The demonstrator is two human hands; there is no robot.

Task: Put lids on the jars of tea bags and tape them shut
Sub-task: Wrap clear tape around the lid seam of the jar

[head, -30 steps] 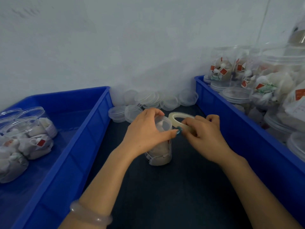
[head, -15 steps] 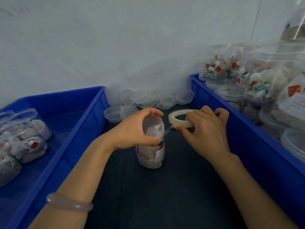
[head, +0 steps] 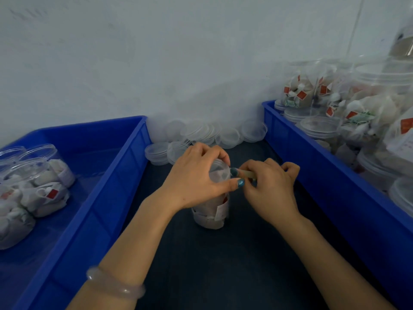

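A clear jar of tea bags (head: 211,212) stands upright on the dark table between two blue bins, with a clear lid (head: 220,172) on top. My left hand (head: 196,177) grips the jar's upper part and lid from the left. My right hand (head: 271,186) sits just to the right of the lid and holds the tape roll (head: 247,174), mostly hidden under its curled fingers. Both thumbs meet at the lid's right edge. The tape strip itself is too faint to make out.
A pile of loose clear lids (head: 207,134) lies against the white wall behind the jar. The left blue bin (head: 116,182) holds several filled jars (head: 42,186). The right blue bin (head: 312,166) is stacked high with filled jars (head: 348,113).
My right hand has brought the tape roll down and in close against the lid, so the roll is now mostly hidden. My left hand keeps hold of the jar.
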